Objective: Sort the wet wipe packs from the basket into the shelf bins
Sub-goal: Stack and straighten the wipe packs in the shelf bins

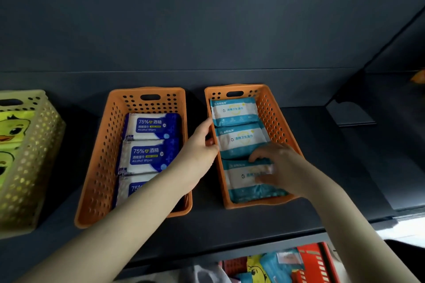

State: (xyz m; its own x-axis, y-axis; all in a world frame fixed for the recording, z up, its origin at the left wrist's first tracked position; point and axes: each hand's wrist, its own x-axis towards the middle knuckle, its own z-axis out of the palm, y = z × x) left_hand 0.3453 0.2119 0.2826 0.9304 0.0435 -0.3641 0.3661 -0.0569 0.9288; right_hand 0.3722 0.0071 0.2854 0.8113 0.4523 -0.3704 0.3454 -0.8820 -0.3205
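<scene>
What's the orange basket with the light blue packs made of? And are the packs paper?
The orange bin looks like stiff moulded plastic with a matt finish: its walls have neat rows of round holes and a cut-out handle. The teal packs are probably soft plastic film, not paper: slightly shiny, printed, and crinkled at the sealed ends.

A retail display or stockroom: on a dark grey shelf, perforated plastic bins stand side by side, each filled with a single product in neat rows. Blue alcohol wipe packs fill one orange bin, teal packs the second orange bin, and duck-print packs a yellow bin at the left edge. Below the shelf's front edge, a red basket holds mixed packs.
</scene>
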